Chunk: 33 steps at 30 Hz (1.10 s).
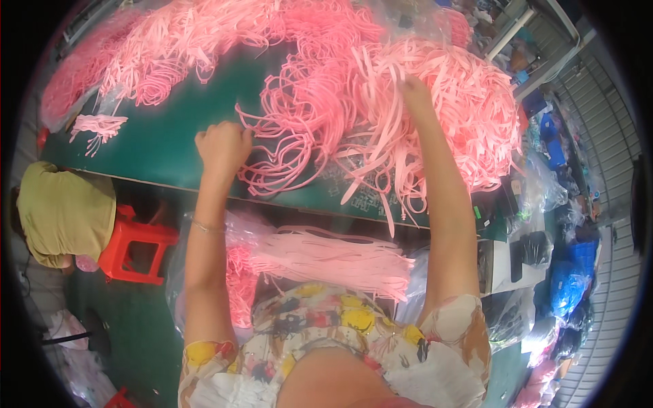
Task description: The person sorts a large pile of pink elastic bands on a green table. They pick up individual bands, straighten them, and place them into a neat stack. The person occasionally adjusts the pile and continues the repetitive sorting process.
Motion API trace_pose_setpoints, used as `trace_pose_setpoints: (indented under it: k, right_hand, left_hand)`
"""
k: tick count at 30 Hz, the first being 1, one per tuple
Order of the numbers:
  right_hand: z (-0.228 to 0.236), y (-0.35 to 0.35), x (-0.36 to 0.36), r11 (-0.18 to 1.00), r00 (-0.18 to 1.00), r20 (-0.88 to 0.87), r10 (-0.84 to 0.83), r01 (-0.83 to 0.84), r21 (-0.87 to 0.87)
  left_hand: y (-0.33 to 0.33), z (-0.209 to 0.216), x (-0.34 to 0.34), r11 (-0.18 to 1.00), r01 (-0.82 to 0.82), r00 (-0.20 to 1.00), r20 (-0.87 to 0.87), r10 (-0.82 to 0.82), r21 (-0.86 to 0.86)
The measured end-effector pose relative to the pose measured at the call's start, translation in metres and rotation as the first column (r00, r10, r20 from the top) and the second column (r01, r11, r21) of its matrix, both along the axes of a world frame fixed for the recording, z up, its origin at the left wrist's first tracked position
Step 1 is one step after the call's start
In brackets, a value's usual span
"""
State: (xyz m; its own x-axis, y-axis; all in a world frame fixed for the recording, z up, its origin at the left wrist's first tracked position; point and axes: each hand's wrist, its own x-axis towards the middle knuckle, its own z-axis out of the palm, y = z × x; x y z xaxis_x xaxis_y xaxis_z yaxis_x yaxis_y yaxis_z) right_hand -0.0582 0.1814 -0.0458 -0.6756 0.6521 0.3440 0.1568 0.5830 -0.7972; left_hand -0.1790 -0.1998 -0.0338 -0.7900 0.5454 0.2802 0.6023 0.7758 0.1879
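My left hand (224, 145) is closed over the green table, at the left edge of a spread of bright pink cords (299, 112). What it holds, if anything, is hidden in the fist; a loop of cord lies right beside the knuckles. Farther right, my right hand (414, 94) reaches into a big heap of light pink flat straps (469, 109), fingers closed on a strap. Some strap ends hang over the table's near edge. Across my lap lies a bundle of long pink straps (333, 258), with a plastic bag (178, 272) around its left part.
A small tied pink bundle (99, 127) lies on the green table (163, 149) at left. Small clear plastic pieces (364, 194) are scattered near its front edge. A person in a green shirt (68, 211) is beside a red stool (139, 248). Bags and blue bins (552, 139) line the right.
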Motion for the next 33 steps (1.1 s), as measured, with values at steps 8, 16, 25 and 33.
trace_pose_setpoints:
  k: [8, 16, 25, 33]
  right_hand:
    - [0.088, -0.063, 0.087, 0.832, 0.91, -0.363, 0.2, -0.353, -0.428]
    - [0.108, -0.086, 0.128, 0.777, 0.818, -0.541, 0.196, -0.466, -0.424]
    - [0.14, -0.07, 0.14, 0.79, 0.669, -0.727, 0.153, -0.525, -0.317]
    - [0.155, -0.067, 0.177, 0.849, 0.607, -0.793, 0.055, -0.446, -0.283]
  left_hand:
    - [0.055, 0.006, 0.053, 0.545, 0.453, 0.778, -0.014, -0.628, 0.706]
    - [0.159, 0.041, 0.129, 0.276, 0.237, 0.136, 0.249, -0.959, 0.931]
    - [0.174, 0.047, 0.125, 0.227, 0.275, -0.084, 0.258, -0.962, 0.934]
    - [0.167, 0.053, 0.119, 0.234, 0.258, -0.093, 0.266, -0.96, 0.937]
